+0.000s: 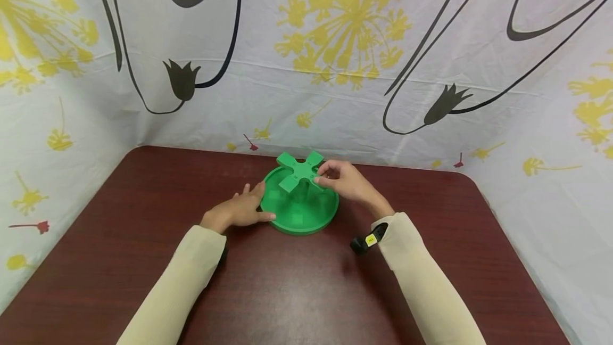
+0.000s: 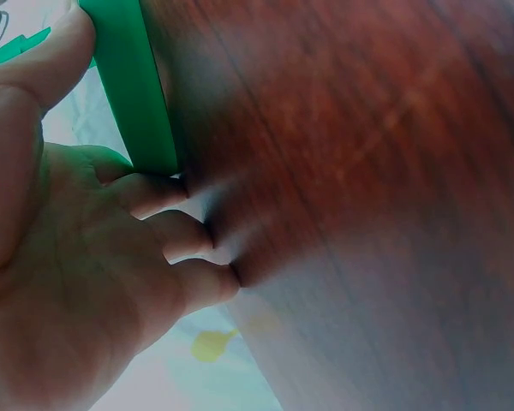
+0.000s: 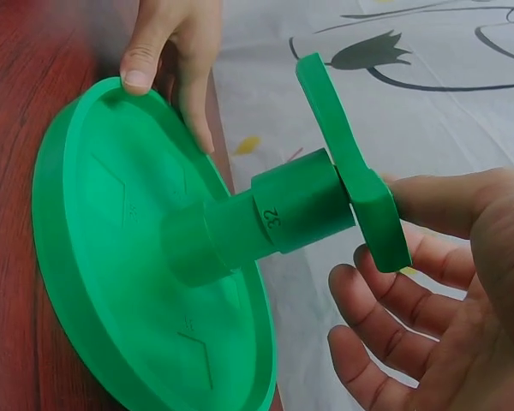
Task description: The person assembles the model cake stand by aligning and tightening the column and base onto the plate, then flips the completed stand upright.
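Observation:
A round green dish [image 1: 298, 222] with a raised rim sits on the table. From its middle rises a green post [image 3: 231, 231], and a wider collar [image 3: 301, 201] marked 32 is on it. Topping the collar is a four-armed green cross piece [image 1: 301, 169]. My right hand [image 1: 349, 181] pinches one arm of this cross between thumb and index finger, its other fingers loosely bent below. At the dish's left side, my left hand [image 1: 241, 209] rests spread, thumb on the rim and fingers extended along the outside, some fingertips touching the table.
The dark red-brown table [image 1: 297, 292] ends at a white cloth [image 1: 335, 132] printed with flowers, which rises behind it and along both sides. A black wrist strap [image 1: 371, 239] with a yellow label is on the right wrist.

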A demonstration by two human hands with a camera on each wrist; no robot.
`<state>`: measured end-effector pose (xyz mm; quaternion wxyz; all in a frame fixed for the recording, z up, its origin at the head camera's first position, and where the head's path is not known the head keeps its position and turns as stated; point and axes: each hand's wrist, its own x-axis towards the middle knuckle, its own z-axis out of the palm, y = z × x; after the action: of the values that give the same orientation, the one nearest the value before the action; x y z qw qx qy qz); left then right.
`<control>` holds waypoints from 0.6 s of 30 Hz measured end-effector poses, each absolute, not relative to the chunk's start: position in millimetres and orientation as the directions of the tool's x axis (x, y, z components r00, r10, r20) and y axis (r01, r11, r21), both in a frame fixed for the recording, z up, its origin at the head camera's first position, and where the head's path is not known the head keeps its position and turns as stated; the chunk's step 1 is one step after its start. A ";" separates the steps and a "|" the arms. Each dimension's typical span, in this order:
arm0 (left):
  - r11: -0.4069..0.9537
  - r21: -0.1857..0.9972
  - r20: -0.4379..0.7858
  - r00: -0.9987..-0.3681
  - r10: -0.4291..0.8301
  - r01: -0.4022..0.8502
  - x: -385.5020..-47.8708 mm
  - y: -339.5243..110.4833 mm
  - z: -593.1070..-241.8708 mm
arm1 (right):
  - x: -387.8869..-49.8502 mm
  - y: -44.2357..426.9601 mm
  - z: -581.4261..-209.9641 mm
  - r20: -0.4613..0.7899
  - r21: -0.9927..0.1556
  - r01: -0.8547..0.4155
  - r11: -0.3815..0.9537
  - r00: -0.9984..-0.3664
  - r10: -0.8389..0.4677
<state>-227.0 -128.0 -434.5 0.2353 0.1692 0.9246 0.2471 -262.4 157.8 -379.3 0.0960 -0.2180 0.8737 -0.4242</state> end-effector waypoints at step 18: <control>0.820 0.535 -0.347 -0.833 0.431 0.202 -227.9 -128.6 -436.5 | -266.0 155.1 -375.3 0.238 -0.722 -0.372 0.584 -0.925 -0.295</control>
<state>-227.9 -128.6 -436.5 0.2330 0.1711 0.9252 0.2460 -266.0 155.1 -375.3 -0.0459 -0.1876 0.8887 -0.4159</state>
